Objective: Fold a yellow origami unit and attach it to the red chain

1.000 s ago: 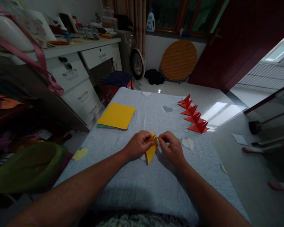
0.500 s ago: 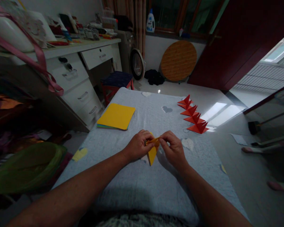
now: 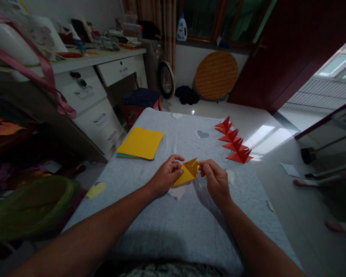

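Left hand pinching the folded yellow paper — right hand nipping its far edge — red folded pieces lined up beyond.

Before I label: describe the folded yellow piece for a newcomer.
At the cloth-covered table, find the left hand and right hand. Between them is the folded yellow piece; unlike the flat paper stack and the red folded pieces, it is both yellow and folded.

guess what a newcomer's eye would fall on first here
Probably the red folded shapes, in a row along the right side of the pale blue cloth. Next might come the yellow-topped paper stack on the cloth's left side, then the folded yellow paper near the middle, held in the left hand with the right hand at its edge.
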### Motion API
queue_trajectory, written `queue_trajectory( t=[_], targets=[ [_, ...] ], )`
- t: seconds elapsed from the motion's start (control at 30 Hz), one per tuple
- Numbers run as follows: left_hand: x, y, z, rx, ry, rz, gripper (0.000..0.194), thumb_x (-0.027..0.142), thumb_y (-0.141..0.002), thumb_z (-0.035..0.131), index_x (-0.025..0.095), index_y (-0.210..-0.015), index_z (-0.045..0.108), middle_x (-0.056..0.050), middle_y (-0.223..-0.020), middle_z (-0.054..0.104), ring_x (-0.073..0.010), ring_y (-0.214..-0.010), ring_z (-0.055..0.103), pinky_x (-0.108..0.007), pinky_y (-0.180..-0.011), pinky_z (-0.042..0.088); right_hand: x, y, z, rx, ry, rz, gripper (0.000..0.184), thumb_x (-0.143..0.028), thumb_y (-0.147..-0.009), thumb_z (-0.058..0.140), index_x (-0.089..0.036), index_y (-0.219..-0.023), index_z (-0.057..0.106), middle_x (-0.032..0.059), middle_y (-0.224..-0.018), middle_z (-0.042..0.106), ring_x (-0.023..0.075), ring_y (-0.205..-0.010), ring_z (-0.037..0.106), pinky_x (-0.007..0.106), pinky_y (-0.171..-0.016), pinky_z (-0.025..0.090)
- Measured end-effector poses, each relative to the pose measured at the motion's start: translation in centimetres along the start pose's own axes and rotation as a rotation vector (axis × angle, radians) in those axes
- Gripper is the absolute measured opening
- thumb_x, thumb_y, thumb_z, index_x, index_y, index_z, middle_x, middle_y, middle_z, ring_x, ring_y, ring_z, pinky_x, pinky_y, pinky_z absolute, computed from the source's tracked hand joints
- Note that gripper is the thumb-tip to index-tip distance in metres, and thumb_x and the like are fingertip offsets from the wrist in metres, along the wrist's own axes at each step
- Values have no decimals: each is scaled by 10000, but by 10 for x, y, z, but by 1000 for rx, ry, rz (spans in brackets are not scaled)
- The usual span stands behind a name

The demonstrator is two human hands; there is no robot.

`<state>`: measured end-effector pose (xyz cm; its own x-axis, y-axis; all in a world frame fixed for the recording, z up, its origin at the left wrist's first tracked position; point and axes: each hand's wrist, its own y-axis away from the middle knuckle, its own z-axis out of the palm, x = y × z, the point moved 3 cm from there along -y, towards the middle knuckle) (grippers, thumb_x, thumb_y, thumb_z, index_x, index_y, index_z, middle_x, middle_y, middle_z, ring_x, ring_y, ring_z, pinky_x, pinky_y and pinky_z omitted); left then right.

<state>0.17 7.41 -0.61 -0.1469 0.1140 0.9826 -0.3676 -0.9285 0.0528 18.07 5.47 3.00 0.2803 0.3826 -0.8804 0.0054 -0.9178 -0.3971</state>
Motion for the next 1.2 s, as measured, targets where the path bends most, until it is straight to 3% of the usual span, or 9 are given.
queue_trajectory(
  t=[0.2, 0.43, 0.57, 0.67, 0.87, 0.93, 1.0, 1.1, 1.2],
  targets=[
    [2, -4, -5, -21, 61, -82, 262, 331, -809, 639, 177, -1019, 621, 2, -807, 607, -109, -654, 564, -221, -609, 422, -1, -4, -5, -26, 172, -147, 194, -232, -934, 518, -230, -1048, 675, 57, -965, 667, 219, -958, 599, 392, -885, 463],
    [3, -2, -5, -97, 4, -102, 343, 321, -741, 722, 147, -1031, 664, 33, -715, 553, -86, -615, 519, -204, -582, 369, -3, -2, 1, -325, 225, -231, 341, -224, -905, 575, -262, -1242, 611, 90, -1175, 614, 251, -1130, 531, 456, -992, 406],
    [0, -3, -5, -120, -59, -113, 349, 311, -736, 726, 155, -1041, 662, 34, -707, 552, -95, -624, 522, -214, -603, 374, 1, -2, 8, -407, 79, -172, 97, -219, -897, 591, -250, -943, 670, 64, -1068, 610, 216, -1054, 564, 400, -946, 437],
    [0, -4, -4, -114, -92, -83, 299, 345, -777, 694, 167, -1016, 667, -8, -801, 617, -139, -724, 575, -261, -701, 437, 4, -4, 9, -375, 27, -76, 69, -215, -887, 575, -227, -853, 633, 43, -950, 611, 183, -921, 586, 339, -846, 462],
    [20, 1, -9, 72, -382, 264, 386, 482, -964, 441, 202, -997, 704, -90, -1129, 598, -248, -1158, 513, -398, -1062, 344, 9, -2, 8, -285, 15, 151, 132, -287, -882, 537, -201, -788, 572, -13, -701, 575, 129, -635, 534, 252, -621, 433],
    [24, 4, -10, 99, -451, 296, 375, 496, -943, 478, 206, -1029, 699, -78, -1075, 582, -236, -1099, 527, -377, -1005, 377, 8, -2, 8, -264, 19, 176, 146, -309, -872, 544, -199, -778, 566, -15, -680, 575, 127, -613, 533, 246, -598, 427],
    [23, 6, -9, 74, -422, 221, 371, 499, -894, 559, 200, -1088, 662, -27, -879, 565, -178, -847, 556, -305, -786, 439, 6, -1, 8, -250, 21, 181, 157, -321, -864, 546, -198, -769, 567, -14, -668, 574, 125, -600, 530, 240, -581, 422],
    [15, 7, -4, 0, -298, 62, 431, 480, -820, 659, 180, -1125, 612, 59, -646, 470, -101, -552, 421, -226, -533, 321, 4, -1, 10, -248, 20, 189, 165, -340, -852, 554, -201, -765, 566, -23, -636, 553, 118, -568, 504, 228, -538, 398],
    [9, 7, -2, -10, -255, 6, 377, 458, -793, 682, 152, -1012, 660, 56, -600, 495, -85, -516, 404, -211, -507, 292, 5, 0, 11, -253, 10, 201, 175, -357, -845, 560, -203, -763, 561, -27, -623, 541, 116, -552, 490, 226, -515, 383]
  ],
)
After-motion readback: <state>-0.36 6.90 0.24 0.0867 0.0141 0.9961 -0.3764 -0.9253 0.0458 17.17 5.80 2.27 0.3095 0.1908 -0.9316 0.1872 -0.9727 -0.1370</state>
